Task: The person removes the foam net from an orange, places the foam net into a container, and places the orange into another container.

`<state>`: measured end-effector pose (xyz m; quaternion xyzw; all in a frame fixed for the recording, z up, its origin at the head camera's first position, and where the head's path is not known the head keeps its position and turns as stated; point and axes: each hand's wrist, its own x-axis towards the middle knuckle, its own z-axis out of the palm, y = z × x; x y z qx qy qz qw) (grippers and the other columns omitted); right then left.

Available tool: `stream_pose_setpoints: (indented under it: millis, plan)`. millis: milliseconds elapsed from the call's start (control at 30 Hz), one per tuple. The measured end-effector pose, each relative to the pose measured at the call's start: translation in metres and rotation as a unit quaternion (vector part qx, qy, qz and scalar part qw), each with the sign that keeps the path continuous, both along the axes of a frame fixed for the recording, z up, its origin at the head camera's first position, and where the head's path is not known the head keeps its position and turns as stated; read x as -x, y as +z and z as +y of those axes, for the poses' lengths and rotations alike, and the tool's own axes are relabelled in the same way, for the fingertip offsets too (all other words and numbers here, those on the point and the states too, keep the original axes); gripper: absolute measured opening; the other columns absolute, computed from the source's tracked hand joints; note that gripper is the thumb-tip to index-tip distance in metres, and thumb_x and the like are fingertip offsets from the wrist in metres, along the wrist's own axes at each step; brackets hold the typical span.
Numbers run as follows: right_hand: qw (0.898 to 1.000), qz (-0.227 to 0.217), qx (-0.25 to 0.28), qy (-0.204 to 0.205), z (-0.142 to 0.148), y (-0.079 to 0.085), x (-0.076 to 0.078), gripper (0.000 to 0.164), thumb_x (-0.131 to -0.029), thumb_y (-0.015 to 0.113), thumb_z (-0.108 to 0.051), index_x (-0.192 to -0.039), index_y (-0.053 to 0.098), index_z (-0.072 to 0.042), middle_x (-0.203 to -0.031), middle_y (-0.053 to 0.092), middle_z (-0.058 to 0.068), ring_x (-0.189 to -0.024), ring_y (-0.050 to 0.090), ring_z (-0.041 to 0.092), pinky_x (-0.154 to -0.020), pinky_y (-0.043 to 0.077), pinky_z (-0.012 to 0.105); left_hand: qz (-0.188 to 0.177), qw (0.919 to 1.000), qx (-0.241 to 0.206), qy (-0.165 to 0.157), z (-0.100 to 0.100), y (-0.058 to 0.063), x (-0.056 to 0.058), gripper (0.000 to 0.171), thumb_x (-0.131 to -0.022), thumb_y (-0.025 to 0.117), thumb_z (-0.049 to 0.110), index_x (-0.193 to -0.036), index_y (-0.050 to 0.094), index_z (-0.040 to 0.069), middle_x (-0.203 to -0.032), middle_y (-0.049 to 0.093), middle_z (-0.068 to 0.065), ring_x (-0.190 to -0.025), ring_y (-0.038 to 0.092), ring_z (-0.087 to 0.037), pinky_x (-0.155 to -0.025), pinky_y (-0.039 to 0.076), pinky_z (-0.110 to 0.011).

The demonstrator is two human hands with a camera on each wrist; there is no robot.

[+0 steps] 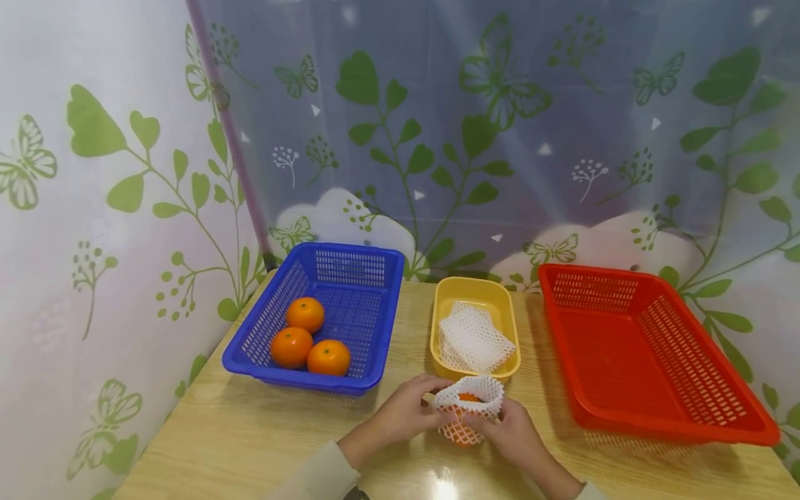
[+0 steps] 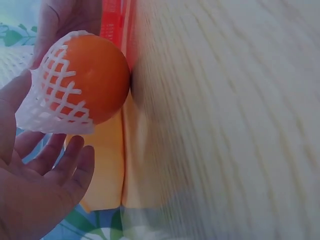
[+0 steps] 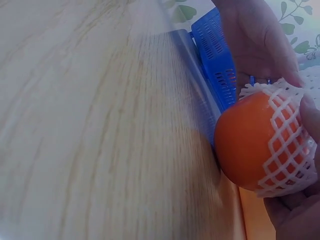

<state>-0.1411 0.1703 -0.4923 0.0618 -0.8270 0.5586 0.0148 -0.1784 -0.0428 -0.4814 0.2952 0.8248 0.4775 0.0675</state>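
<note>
A white foam fruit net (image 1: 486, 389) sleeves an orange (image 2: 104, 80) just above the table, between both hands. The orange's lower part is bare in both wrist views, and the net's upper end gapes. From the left, my left hand (image 1: 406, 410) holds the net, thumb on its near side and fingers beyond it. My right hand (image 1: 517, 436) grips the net from the right; its thumb (image 3: 311, 117) lies on the mesh in the right wrist view. Some fingers are hidden behind the net in the head view.
At the left stands a blue basket (image 1: 386, 305) with three oranges (image 1: 305, 315). Behind the hands, a yellow bin (image 1: 512, 326) contains flat white foam nets (image 1: 476, 340). A large red basket (image 1: 625, 361) stands at the right. A patterned curtain (image 1: 425, 104) backs the wooden table (image 1: 250, 444).
</note>
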Motion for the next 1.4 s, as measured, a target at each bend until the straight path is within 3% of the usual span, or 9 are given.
stream_pose_setpoints:
  millis: [267,433,633,733,867,1033,1167,1400]
  plan:
    - [1.0,0.004,0.012,0.001,-0.0003,0.0028,0.0011,0.023,-0.081,0.077,-0.008,-0.101,0.071,0.001,-0.096,0.071,0.005,-0.086,0.06,0.005,-0.079,0.051,0.023,-0.003,0.9998,0.015,-0.01,0.0004,0.0002,-0.0018,0.058,-0.085,0.076,0.032,-0.133,0.057,0.007,-0.122,0.059,-0.003,-0.11,0.055,-0.014,-0.086,0.051,-0.023]
    - [1.0,0.015,0.025,0.004,0.0009,0.0017,0.0018,0.026,-0.078,0.064,0.011,-0.103,0.069,0.009,-0.097,0.071,0.013,-0.083,0.06,0.005,-0.075,0.052,0.022,0.0,0.9998,0.015,-0.014,-0.0001,-0.0005,-0.0013,0.058,-0.085,0.076,0.03,-0.133,0.056,0.005,-0.124,0.059,-0.006,-0.111,0.055,-0.017,-0.086,0.051,-0.024]
    - [0.997,0.053,0.036,-0.031,-0.0012,-0.0005,0.0014,0.029,-0.069,0.056,0.019,-0.088,0.072,0.004,-0.081,0.069,0.003,-0.07,0.056,0.005,-0.064,0.05,0.021,-0.001,0.9998,0.017,-0.014,0.0,-0.0008,-0.0011,0.057,-0.085,0.077,0.03,-0.133,0.057,0.007,-0.125,0.059,-0.005,-0.111,0.055,-0.016,-0.087,0.052,-0.025]
    - [0.997,0.054,0.039,-0.045,-0.0014,0.0001,0.0008,0.028,-0.066,0.056,0.019,-0.082,0.072,0.003,-0.072,0.066,0.0,-0.064,0.053,0.006,-0.059,0.048,0.021,-0.004,0.9997,0.02,-0.012,0.0001,-0.0002,-0.0014,0.056,-0.084,0.077,0.031,-0.132,0.057,0.009,-0.125,0.059,-0.004,-0.111,0.055,-0.014,-0.088,0.052,-0.026]
    - [0.997,0.049,0.033,-0.042,-0.0007,0.0015,0.0011,0.025,-0.071,0.057,0.016,-0.088,0.072,0.005,-0.075,0.067,0.002,-0.065,0.053,0.005,-0.06,0.048,0.021,-0.001,0.9998,0.016,-0.014,-0.0001,-0.0004,-0.0013,0.053,-0.084,0.077,0.03,-0.13,0.059,0.01,-0.124,0.06,-0.004,-0.109,0.055,-0.014,-0.087,0.052,-0.028]
    - [0.999,0.019,0.039,-0.023,-0.0008,0.0017,0.0016,0.022,-0.081,0.069,0.004,-0.102,0.07,0.004,-0.093,0.071,0.008,-0.08,0.061,0.004,-0.072,0.052,0.021,0.008,0.9998,0.014,-0.011,-0.0007,-0.0014,-0.0014,0.05,-0.084,0.077,0.029,-0.128,0.061,0.011,-0.122,0.062,-0.003,-0.106,0.056,-0.013,-0.086,0.052,-0.026]
    - [0.999,0.004,0.034,0.002,0.0002,-0.0007,0.0024,0.032,-0.083,0.076,-0.012,-0.113,0.067,-0.002,-0.105,0.07,0.007,-0.094,0.063,0.007,-0.081,0.052,0.024,0.009,0.9999,0.007,-0.007,-0.0017,-0.0024,-0.0014,0.044,-0.085,0.076,0.028,-0.123,0.063,0.012,-0.121,0.062,-0.002,-0.106,0.056,-0.012,-0.085,0.052,-0.025]
    - [1.0,0.0,0.019,0.016,0.0021,-0.0043,0.0024,0.033,-0.084,0.076,-0.015,-0.113,0.066,-0.004,-0.107,0.07,0.004,-0.1,0.061,0.01,-0.087,0.05,0.026,0.023,0.9996,0.0,0.014,-0.0029,-0.0048,-0.0007,0.037,-0.085,0.076,0.029,-0.117,0.067,0.013,-0.114,0.064,0.001,-0.106,0.056,-0.012,-0.082,0.052,-0.025]
